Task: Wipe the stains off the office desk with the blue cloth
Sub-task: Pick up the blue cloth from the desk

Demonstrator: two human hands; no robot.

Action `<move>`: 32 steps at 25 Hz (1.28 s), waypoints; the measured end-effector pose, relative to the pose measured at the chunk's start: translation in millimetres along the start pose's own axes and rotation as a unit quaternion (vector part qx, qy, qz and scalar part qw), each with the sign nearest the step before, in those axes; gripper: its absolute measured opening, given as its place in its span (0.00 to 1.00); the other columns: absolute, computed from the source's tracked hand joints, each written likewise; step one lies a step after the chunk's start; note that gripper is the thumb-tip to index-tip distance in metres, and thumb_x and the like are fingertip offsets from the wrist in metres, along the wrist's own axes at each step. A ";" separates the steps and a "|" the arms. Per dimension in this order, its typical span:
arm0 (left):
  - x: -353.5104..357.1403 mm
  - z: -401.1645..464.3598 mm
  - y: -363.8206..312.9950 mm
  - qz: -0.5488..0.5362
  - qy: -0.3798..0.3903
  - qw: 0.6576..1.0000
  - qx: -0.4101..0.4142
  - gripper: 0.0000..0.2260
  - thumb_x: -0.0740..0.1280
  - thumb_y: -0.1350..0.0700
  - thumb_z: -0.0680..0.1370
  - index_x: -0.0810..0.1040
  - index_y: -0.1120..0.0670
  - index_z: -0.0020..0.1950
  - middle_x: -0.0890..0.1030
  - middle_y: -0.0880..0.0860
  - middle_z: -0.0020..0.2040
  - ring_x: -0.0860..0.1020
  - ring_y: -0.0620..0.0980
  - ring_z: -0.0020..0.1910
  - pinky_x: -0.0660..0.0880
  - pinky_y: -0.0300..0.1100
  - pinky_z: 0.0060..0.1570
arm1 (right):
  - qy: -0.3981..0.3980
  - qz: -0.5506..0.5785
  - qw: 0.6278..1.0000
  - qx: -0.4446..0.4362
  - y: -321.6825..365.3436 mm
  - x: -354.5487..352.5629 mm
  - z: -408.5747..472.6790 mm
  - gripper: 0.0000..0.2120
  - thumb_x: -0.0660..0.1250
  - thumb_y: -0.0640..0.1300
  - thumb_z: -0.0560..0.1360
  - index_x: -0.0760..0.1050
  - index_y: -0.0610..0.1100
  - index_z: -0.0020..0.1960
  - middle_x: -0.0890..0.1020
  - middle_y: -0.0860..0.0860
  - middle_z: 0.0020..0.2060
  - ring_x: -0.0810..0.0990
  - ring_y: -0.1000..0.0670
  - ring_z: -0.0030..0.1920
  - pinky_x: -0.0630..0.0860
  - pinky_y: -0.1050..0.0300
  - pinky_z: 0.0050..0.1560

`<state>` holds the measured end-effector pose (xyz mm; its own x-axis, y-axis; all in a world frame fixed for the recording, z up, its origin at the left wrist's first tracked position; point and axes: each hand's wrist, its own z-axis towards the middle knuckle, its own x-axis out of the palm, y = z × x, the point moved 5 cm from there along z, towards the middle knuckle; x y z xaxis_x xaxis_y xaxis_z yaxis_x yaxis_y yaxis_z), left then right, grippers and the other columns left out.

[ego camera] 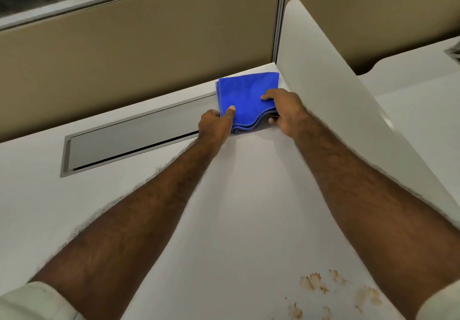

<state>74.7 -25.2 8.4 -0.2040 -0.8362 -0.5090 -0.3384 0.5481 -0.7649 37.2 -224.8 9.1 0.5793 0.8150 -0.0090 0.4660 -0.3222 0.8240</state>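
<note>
A folded blue cloth (246, 96) lies at the far right corner of the white office desk (236, 195). My left hand (216, 125) pinches its near left corner, thumb on top. My right hand (286, 110) grips its near right edge, fingers on top and thumb underneath, lifting that edge slightly. Several brown stains (316, 282) mark the desk near its front right, close to my right forearm.
A grey cable-tray flap (129, 140) is set into the desk at the back left. Beige partition panels (137, 41) stand behind the desk. A white side divider (336, 96) rises along the right edge, with another desk (423, 76) beyond it.
</note>
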 end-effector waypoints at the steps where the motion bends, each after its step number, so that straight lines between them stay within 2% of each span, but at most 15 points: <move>1: -1.8 -4.3 0.2 -0.012 0.006 1.000 -0.017 0.22 0.67 0.38 0.81 0.79 0.59 0.53 0.85 0.60 0.50 0.85 0.59 0.46 0.85 0.52 0.48 | 0.028 0.028 0.999 0.010 -0.5 -0.2 -10.6 0.04 0.73 0.41 0.71 0.80 0.45 0.45 0.85 0.48 0.42 0.80 0.48 0.39 0.73 0.59 0.28; 4: -7.7 -25.0 5.1 -0.052 0.012 0.997 -0.061 0.22 0.67 0.36 0.80 0.75 0.57 0.46 0.81 0.56 0.47 0.83 0.55 0.40 0.84 0.47 0.42 | 0.087 0.099 0.991 -0.006 -0.4 -4.9 -47.4 0.07 0.71 0.39 0.71 0.81 0.45 0.49 0.86 0.47 0.42 0.82 0.48 0.37 0.74 0.58 0.28; 7: -6.5 -56.5 16.2 -0.096 0.101 0.985 -0.101 0.34 0.63 0.30 0.79 0.80 0.62 0.59 0.83 0.56 0.52 0.83 0.55 0.49 0.82 0.48 0.51 | 0.122 0.132 0.983 -0.025 -1.8 -12.8 -93.5 0.03 0.69 0.38 0.72 0.78 0.44 0.46 0.82 0.47 0.39 0.80 0.47 0.36 0.74 0.57 0.30; 9: -5.9 -85.3 26.5 -0.124 0.170 0.967 -0.143 0.43 0.60 0.23 0.75 0.81 0.63 0.62 0.84 0.58 0.51 0.82 0.54 0.46 0.82 0.46 0.51 | 0.140 0.138 0.980 -0.025 -6.9 -16.7 -130.1 0.02 0.68 0.38 0.73 0.78 0.43 0.43 0.81 0.47 0.36 0.79 0.48 0.34 0.75 0.57 0.31; 11: -2.1 -117.9 37.2 -0.183 0.252 0.930 -0.193 0.49 0.59 0.20 0.71 0.79 0.65 0.64 0.86 0.60 0.54 0.85 0.56 0.49 0.83 0.50 0.59 | 0.162 0.152 0.975 -0.017 -14.5 -20.0 -168.2 0.02 0.67 0.37 0.74 0.78 0.41 0.43 0.80 0.47 0.35 0.77 0.48 0.33 0.74 0.56 0.32; 14: 2.0 -167.5 54.0 -0.351 0.339 0.840 -0.238 0.49 0.64 0.22 0.71 0.78 0.68 0.65 0.86 0.63 0.60 0.84 0.59 0.57 0.77 0.54 0.68 | 0.189 0.163 0.968 -0.019 -24.7 -27.6 -227.5 0.06 0.67 0.36 0.75 0.82 0.39 0.43 0.79 0.45 0.37 0.77 0.47 0.35 0.73 0.53 0.39; 18: -5.3 -234.1 86.5 -0.446 0.404 0.759 -0.249 0.40 0.72 0.25 0.68 0.81 0.61 0.57 0.83 0.56 0.42 0.79 0.53 0.41 0.77 0.47 0.53 | 0.212 0.185 0.959 -0.025 -50.2 -39.1 -307.4 0.09 0.68 0.36 0.74 0.86 0.40 0.41 0.83 0.43 0.43 0.80 0.45 0.41 0.77 0.51 0.45; 19: -7.9 -250.6 96.4 -0.452 0.409 0.755 -0.243 0.40 0.73 0.25 0.68 0.80 0.60 0.59 0.82 0.56 0.42 0.79 0.54 0.43 0.77 0.49 0.56 | 0.219 0.191 0.957 -0.025 -57.4 -41.7 -327.5 0.08 0.68 0.36 0.74 0.86 0.41 0.41 0.84 0.43 0.43 0.81 0.45 0.41 0.79 0.52 0.44; 21: -15.4 -282.9 116.8 -0.475 0.410 0.742 -0.235 0.41 0.74 0.28 0.70 0.78 0.58 0.69 0.84 0.57 0.50 0.80 0.56 0.53 0.75 0.56 0.67 | 0.238 0.197 0.950 -0.036 -72.5 -46.9 -365.2 0.08 0.69 0.37 0.73 0.87 0.42 0.40 0.85 0.46 0.41 0.83 0.47 0.39 0.82 0.55 0.41; 22: -20.4 -298.5 124.1 -0.499 0.417 0.724 -0.229 0.41 0.75 0.30 0.70 0.77 0.57 0.73 0.84 0.58 0.55 0.82 0.56 0.56 0.76 0.58 0.67 | 0.244 0.196 0.949 -0.042 -81.0 -50.8 -381.3 0.08 0.69 0.38 0.73 0.87 0.43 0.41 0.85 0.46 0.41 0.83 0.47 0.39 0.82 0.55 0.41; 24: -32.8 -325.9 130.9 -0.547 0.429 0.692 -0.194 0.38 0.77 0.36 0.73 0.75 0.56 0.76 0.84 0.58 0.63 0.85 0.60 0.55 0.82 0.58 0.57 | 0.249 0.192 0.948 -0.052 -100.8 -63.5 -407.9 0.08 0.69 0.39 0.73 0.86 0.42 0.48 0.85 0.45 0.46 0.84 0.46 0.43 0.82 0.53 0.44; 25: -39.5 -334.7 134.1 -0.551 0.425 0.699 -0.166 0.35 0.77 0.39 0.75 0.75 0.56 0.76 0.83 0.59 0.66 0.85 0.61 0.57 0.82 0.57 0.55 | 0.247 0.189 0.949 -0.055 -112.5 -71.9 -417.9 0.11 0.70 0.39 0.73 0.86 0.41 0.54 0.86 0.44 0.50 0.84 0.44 0.47 0.82 0.52 0.47; 28: -54.0 -357.7 149.8 -0.488 0.381 0.778 -0.106 0.28 0.75 0.41 0.78 0.79 0.56 0.72 0.83 0.60 0.68 0.83 0.62 0.65 0.82 0.57 0.61 | 0.222 0.171 0.959 -0.050 -153.1 -105.2 -440.9 0.21 0.71 0.41 0.73 0.82 0.41 0.66 0.86 0.43 0.60 0.85 0.44 0.54 0.83 0.51 0.50; 30: -62.7 -372.9 157.6 -0.450 0.360 0.810 -0.107 0.28 0.73 0.40 0.78 0.79 0.57 0.71 0.84 0.62 0.66 0.83 0.63 0.65 0.79 0.60 0.66 | 0.210 0.159 0.964 -0.038 -180.4 -122.7 -450.5 0.21 0.73 0.44 0.75 0.82 0.43 0.68 0.85 0.42 0.65 0.86 0.44 0.58 0.85 0.48 0.52; 32: -74.8 -388.3 155.2 -0.420 0.335 0.839 -0.081 0.27 0.72 0.40 0.80 0.77 0.56 0.72 0.83 0.62 0.66 0.82 0.63 0.65 0.76 0.63 0.70 | 0.215 0.156 0.964 -0.020 -203.4 -132.2 -456.9 0.21 0.74 0.48 0.78 0.81 0.45 0.70 0.82 0.42 0.70 0.84 0.43 0.66 0.84 0.44 0.62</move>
<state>-319.3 116.2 81.1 -0.2829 -0.7778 0.5612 -0.7306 -0.2043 -0.6515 -439.7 -46.9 101.6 0.3512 0.8089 0.4715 0.2824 -0.5717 0.7703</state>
